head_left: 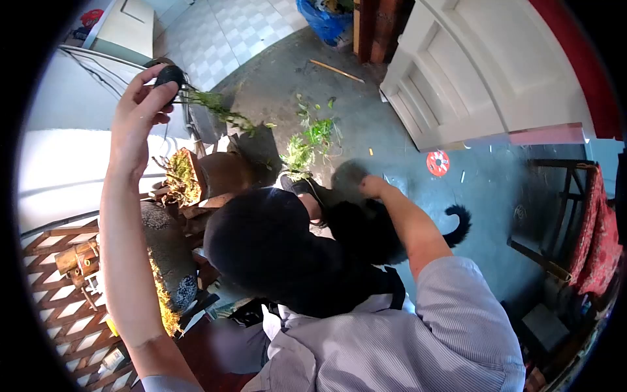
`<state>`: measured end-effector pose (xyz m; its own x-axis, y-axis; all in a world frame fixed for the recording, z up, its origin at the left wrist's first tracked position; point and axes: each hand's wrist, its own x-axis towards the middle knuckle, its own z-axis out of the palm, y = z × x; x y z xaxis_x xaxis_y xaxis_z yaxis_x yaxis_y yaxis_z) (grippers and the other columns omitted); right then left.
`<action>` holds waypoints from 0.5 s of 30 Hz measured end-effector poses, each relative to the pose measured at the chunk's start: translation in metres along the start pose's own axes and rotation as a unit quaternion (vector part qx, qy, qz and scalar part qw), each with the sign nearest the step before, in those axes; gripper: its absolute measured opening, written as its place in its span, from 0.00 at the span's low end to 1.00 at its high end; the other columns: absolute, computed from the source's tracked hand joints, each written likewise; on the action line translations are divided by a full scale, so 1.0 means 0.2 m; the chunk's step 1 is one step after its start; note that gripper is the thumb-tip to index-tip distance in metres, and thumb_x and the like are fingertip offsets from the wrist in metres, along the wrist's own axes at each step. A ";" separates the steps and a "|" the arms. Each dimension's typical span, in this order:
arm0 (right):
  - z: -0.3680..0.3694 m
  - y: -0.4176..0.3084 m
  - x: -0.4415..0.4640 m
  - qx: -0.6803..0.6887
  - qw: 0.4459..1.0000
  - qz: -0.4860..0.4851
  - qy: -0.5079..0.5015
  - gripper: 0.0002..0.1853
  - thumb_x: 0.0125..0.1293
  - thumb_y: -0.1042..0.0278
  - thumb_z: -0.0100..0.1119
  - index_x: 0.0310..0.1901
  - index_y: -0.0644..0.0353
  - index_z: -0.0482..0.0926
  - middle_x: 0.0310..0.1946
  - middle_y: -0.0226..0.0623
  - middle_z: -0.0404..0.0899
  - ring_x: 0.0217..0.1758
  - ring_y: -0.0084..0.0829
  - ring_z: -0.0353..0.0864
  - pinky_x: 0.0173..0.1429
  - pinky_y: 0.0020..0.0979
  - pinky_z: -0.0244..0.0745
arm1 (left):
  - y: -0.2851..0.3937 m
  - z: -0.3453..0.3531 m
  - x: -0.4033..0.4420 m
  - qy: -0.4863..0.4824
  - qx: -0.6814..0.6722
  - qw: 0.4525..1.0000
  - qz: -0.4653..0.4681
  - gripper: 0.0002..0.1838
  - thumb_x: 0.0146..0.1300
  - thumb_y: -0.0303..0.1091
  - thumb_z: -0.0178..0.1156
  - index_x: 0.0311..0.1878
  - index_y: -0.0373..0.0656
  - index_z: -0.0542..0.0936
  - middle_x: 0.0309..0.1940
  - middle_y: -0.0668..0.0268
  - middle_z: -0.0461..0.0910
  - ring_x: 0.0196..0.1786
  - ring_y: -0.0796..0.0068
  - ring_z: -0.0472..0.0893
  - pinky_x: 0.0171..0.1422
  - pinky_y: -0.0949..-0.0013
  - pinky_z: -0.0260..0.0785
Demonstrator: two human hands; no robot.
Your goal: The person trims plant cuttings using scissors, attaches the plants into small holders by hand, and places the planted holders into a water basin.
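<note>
My left hand (140, 108) is raised at the upper left, its fingers and thumb wrapped round a small black plant pot (170, 80). Thin green plant stems (225, 112) trail from beside the pot toward the floor. My right hand (371, 187) is low over the floor with its fingers curled closed; whatever they may hold cannot be made out. Close by it is a black cat (366, 228), its curled tail (460, 225) showing to the right. Cut green leaves (310, 140) lie on the floor between my hands.
A white panelled door (450, 72) stands at the upper right. On the left are a mossy planter (183, 176) and a wooden lattice (59, 281). A red disc (437, 163) and a thin stick (336, 70) lie on the floor. A blue bag (326, 23) sits at the top.
</note>
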<state>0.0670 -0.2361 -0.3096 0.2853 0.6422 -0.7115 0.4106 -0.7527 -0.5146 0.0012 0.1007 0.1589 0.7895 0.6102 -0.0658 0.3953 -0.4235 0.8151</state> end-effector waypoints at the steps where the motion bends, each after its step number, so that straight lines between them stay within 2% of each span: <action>1: 0.12 0.06 -0.01 -0.029 0.996 0.026 -0.076 0.20 0.58 0.56 0.53 0.47 0.59 0.80 0.49 0.47 0.79 0.53 0.48 0.77 0.56 0.42 0.72 | -0.02 0.00 0.01 -0.004 -0.001 1.000 0.003 0.24 0.57 0.39 0.63 0.57 0.42 0.74 0.34 0.70 0.75 0.36 0.81 0.73 0.42 0.76 0.64; 2: 0.23 0.12 -0.04 -0.059 0.986 0.051 -0.150 0.21 0.58 0.55 0.53 0.50 0.58 0.80 0.52 0.46 0.78 0.56 0.46 0.76 0.58 0.42 0.71 | -0.02 0.01 0.01 0.002 0.009 1.000 -0.005 0.25 0.57 0.39 0.63 0.57 0.42 0.74 0.35 0.70 0.75 0.36 0.81 0.73 0.43 0.76 0.64; 3: 0.31 0.15 -0.12 0.001 0.988 0.070 -0.139 0.22 0.59 0.55 0.53 0.52 0.57 0.79 0.58 0.43 0.74 0.61 0.43 0.73 0.62 0.43 0.68 | -0.02 0.01 0.02 0.008 0.020 1.000 -0.012 0.25 0.57 0.40 0.63 0.57 0.42 0.74 0.35 0.70 0.75 0.36 0.81 0.73 0.43 0.76 0.64; 4: 0.69 0.49 0.09 0.074 0.992 -0.029 -0.101 0.24 0.60 0.46 0.53 0.47 0.57 0.82 0.50 0.46 0.79 0.55 0.46 0.76 0.58 0.42 0.69 | -0.03 0.01 0.02 0.006 0.025 1.000 -0.017 0.25 0.58 0.40 0.63 0.58 0.42 0.73 0.36 0.70 0.75 0.36 0.81 0.73 0.43 0.76 0.64; 5: 0.76 0.54 0.13 0.076 0.991 -0.026 -0.103 0.24 0.60 0.46 0.53 0.47 0.57 0.82 0.50 0.46 0.79 0.55 0.46 0.76 0.58 0.42 0.69 | -0.02 0.02 0.01 0.011 0.034 0.999 -0.015 0.25 0.58 0.40 0.62 0.58 0.42 0.74 0.36 0.69 0.75 0.36 0.82 0.73 0.43 0.76 0.64; 7: 0.81 0.51 0.09 0.042 0.963 0.043 -0.262 0.25 0.60 0.45 0.53 0.49 0.57 0.81 0.51 0.45 0.78 0.56 0.47 0.75 0.59 0.42 0.69 | -0.06 0.00 0.04 0.004 0.029 0.999 -0.015 0.24 0.59 0.40 0.61 0.57 0.42 0.74 0.37 0.69 0.75 0.36 0.82 0.72 0.44 0.76 0.64; 8: 0.84 0.49 0.05 0.047 0.962 0.046 -0.266 0.25 0.60 0.45 0.53 0.49 0.57 0.81 0.51 0.45 0.78 0.56 0.47 0.75 0.59 0.42 0.69 | -0.07 -0.01 0.04 -0.001 0.043 0.999 -0.017 0.24 0.61 0.40 0.59 0.59 0.42 0.72 0.38 0.71 0.75 0.37 0.83 0.72 0.44 0.78 0.63; 10: 0.61 0.25 -0.19 -0.008 0.977 0.068 -0.200 0.24 0.64 0.50 0.49 0.53 0.58 0.78 0.59 0.44 0.73 0.63 0.46 0.71 0.63 0.45 0.67 | -0.12 -0.02 0.07 -0.009 0.034 0.999 -0.022 0.24 0.61 0.40 0.59 0.59 0.42 0.72 0.39 0.71 0.75 0.37 0.83 0.72 0.44 0.78 0.63; 11: 0.52 0.19 -0.30 0.062 0.975 0.193 -0.087 0.23 0.65 0.51 0.49 0.54 0.58 0.78 0.57 0.44 0.74 0.61 0.46 0.73 0.61 0.44 0.69 | -0.13 -0.03 0.07 -0.009 0.030 0.999 -0.028 0.24 0.61 0.40 0.59 0.59 0.43 0.72 0.39 0.71 0.75 0.37 0.83 0.72 0.44 0.78 0.63; 12: 0.45 0.14 -0.38 0.130 0.943 0.304 0.030 0.22 0.65 0.52 0.49 0.54 0.58 0.77 0.55 0.45 0.76 0.60 0.46 0.74 0.59 0.43 0.71 | -0.11 -0.01 0.05 0.004 0.055 0.998 -0.020 0.24 0.60 0.40 0.59 0.59 0.42 0.72 0.37 0.71 0.75 0.36 0.83 0.72 0.44 0.78 0.64; 13: 0.41 0.12 -0.44 0.148 0.929 0.324 0.102 0.23 0.64 0.51 0.46 0.54 0.59 0.73 0.51 0.52 0.77 0.53 0.48 0.78 0.58 0.44 0.71 | -0.11 -0.01 0.04 0.006 0.045 0.998 -0.032 0.25 0.60 0.40 0.59 0.59 0.42 0.71 0.37 0.71 0.74 0.36 0.83 0.72 0.45 0.78 0.64; 14: 0.41 0.15 -0.44 0.175 0.900 0.370 0.152 0.25 0.62 0.52 0.52 0.54 0.63 0.70 0.52 0.53 0.76 0.56 0.47 0.76 0.58 0.44 0.72 | -0.10 -0.01 0.03 0.009 0.046 0.998 -0.030 0.25 0.60 0.40 0.59 0.59 0.41 0.71 0.37 0.71 0.74 0.36 0.83 0.72 0.45 0.78 0.64; 15: 0.48 0.21 -0.43 0.129 0.900 0.362 0.204 0.27 0.59 0.54 0.58 0.53 0.65 0.69 0.53 0.50 0.74 0.58 0.47 0.74 0.58 0.44 0.72 | -0.09 -0.01 0.02 0.009 0.044 0.999 -0.028 0.24 0.61 0.39 0.59 0.59 0.41 0.71 0.36 0.71 0.73 0.36 0.83 0.72 0.45 0.78 0.64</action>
<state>-0.0233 -0.3371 -0.3158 0.7137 -0.0711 -0.6969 -0.2115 -0.9703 -0.1176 -0.0031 0.1122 0.1445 0.7565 0.6466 -0.0984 0.4793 -0.4457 0.7560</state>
